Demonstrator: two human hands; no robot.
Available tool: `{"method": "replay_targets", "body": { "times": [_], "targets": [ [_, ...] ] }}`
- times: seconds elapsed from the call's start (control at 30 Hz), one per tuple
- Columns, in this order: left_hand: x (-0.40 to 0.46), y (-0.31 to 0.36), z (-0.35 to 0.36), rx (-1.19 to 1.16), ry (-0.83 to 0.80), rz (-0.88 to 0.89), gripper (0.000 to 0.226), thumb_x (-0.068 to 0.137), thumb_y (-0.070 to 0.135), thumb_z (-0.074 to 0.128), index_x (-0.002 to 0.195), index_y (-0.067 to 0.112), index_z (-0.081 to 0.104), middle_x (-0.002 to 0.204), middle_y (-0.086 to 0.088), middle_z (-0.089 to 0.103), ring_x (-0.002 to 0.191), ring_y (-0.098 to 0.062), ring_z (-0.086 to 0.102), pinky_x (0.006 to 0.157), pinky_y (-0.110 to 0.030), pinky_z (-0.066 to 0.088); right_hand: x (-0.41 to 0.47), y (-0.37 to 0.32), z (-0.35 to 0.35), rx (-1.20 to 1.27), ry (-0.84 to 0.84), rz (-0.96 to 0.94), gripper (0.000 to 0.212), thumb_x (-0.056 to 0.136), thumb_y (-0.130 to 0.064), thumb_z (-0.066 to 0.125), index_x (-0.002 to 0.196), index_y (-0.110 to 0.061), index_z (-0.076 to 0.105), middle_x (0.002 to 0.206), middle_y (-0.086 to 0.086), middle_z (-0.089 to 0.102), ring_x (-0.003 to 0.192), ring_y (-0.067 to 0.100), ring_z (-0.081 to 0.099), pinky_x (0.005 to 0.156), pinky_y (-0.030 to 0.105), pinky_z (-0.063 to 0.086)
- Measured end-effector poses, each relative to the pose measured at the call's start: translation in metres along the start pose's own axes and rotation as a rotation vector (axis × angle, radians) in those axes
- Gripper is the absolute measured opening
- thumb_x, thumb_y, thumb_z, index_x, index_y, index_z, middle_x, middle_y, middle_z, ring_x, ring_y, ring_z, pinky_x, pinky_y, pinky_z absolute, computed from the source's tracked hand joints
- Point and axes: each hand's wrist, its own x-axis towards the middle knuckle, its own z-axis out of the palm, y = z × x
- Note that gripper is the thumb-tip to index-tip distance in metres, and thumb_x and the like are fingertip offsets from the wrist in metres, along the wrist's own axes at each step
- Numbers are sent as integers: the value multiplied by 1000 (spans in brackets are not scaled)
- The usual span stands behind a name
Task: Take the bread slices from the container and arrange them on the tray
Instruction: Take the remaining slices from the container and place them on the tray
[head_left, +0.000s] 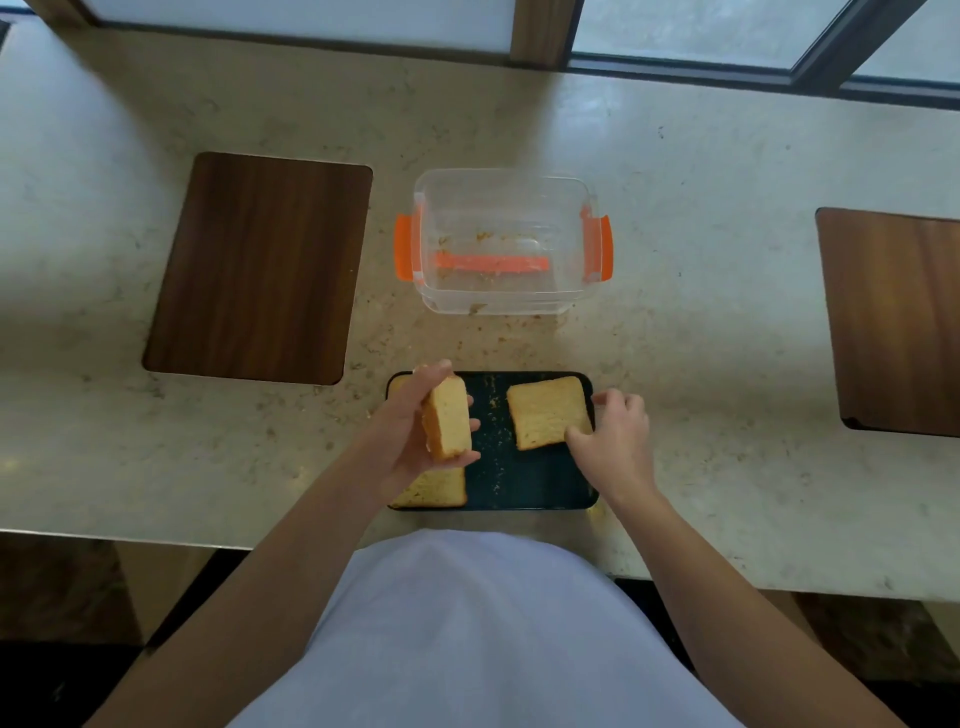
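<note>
A black tray (524, 483) lies at the counter's near edge. One bread slice (545, 418) lies flat on its right half, and my right hand (615, 439) touches that slice's near right corner with spread fingers. My left hand (410, 431) holds a stack of bread slices (449, 423) tilted on edge above the tray's left half. Another slice (436, 488) lies flat on the tray's near left corner, partly hidden by my left hand. The clear container (501, 299) with orange clips stands just beyond the tray and holds only crumbs.
Two dark wooden boards are set on the pale stone counter, one at the left (260, 267) and one at the right edge (893, 322). Crumbs are scattered between tray and container. A window frame runs along the back.
</note>
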Motion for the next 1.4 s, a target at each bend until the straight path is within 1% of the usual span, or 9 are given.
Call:
{"method": "replay_targets", "body": {
  "times": [0.1, 0.2, 0.37, 0.43, 0.57, 0.7, 0.9, 1.23, 1.4],
  "targets": [
    [0, 0, 2, 59, 38, 21, 76, 79, 52, 76, 139, 13, 51, 136, -21, 57, 120, -36, 62, 82, -51, 60, 0, -3, 4, -165, 3, -204, 63, 84, -26, 74, 141, -13, 50, 146, 10, 45, 134, 29, 38, 102, 42, 47],
    [0, -1, 4, 163, 109, 65, 74, 81, 44, 80, 139, 15, 45, 139, -24, 51, 122, -40, 60, 83, -54, 61, 4, -8, 9, -350, -110, -347, 79, 82, -35, 77, 150, -20, 41, 160, 8, 34, 146, 32, 27, 110, 50, 40],
    [-3, 1, 5, -103, 88, 3, 56, 79, 15, 72, 131, 10, 53, 135, -25, 54, 119, -49, 59, 81, -56, 60, 12, -10, 13, -434, -158, -342, 85, 78, -41, 80, 150, -22, 40, 160, 8, 34, 145, 33, 27, 110, 52, 36],
    [0, 1, 6, -72, 128, 7, 50, 81, 6, 67, 129, 10, 52, 134, -23, 53, 117, -48, 59, 81, -56, 61, 13, -11, 13, -449, -120, -328, 81, 79, -43, 78, 149, -20, 42, 157, 9, 38, 142, 34, 31, 108, 52, 37],
    [7, 2, 7, 81, 281, 46, 33, 92, 13, 66, 123, 18, 57, 128, -12, 59, 113, -33, 62, 89, -51, 60, 10, -13, 12, -462, -92, -310, 77, 83, -46, 74, 148, -19, 44, 156, 11, 39, 140, 34, 34, 107, 52, 38],
    [8, 2, 1, -13, 259, 91, 20, 95, 9, 65, 112, 19, 61, 122, -9, 66, 107, -26, 68, 70, -32, 63, 5, -12, 13, -461, -87, -300, 74, 86, -47, 72, 148, -19, 44, 158, 11, 37, 142, 34, 32, 108, 52, 36],
    [4, 8, -4, -40, 121, 94, 26, 97, 3, 59, 121, 12, 59, 125, -15, 68, 110, -33, 71, 79, -40, 63, 1, -11, 12, -458, -90, -287, 74, 87, -48, 69, 151, -21, 42, 161, 10, 35, 145, 34, 30, 109, 53, 36],
    [8, 2, -10, -83, 167, 27, 41, 96, 6, 58, 136, 8, 49, 126, -19, 64, 90, -28, 77, 71, -38, 63, -5, -15, 10, -462, -97, -260, 69, 89, -43, 66, 150, -18, 43, 161, 13, 35, 145, 35, 31, 108, 52, 37],
    [10, -4, -13, -138, 150, 1, 37, 96, 11, 57, 132, 9, 53, 127, -21, 64, 112, -37, 68, 75, -43, 63, -4, -15, 9, -451, -106, -259, 67, 89, -42, 66, 148, -18, 44, 160, 13, 36, 144, 35, 32, 108, 52, 38]
  ]
}}
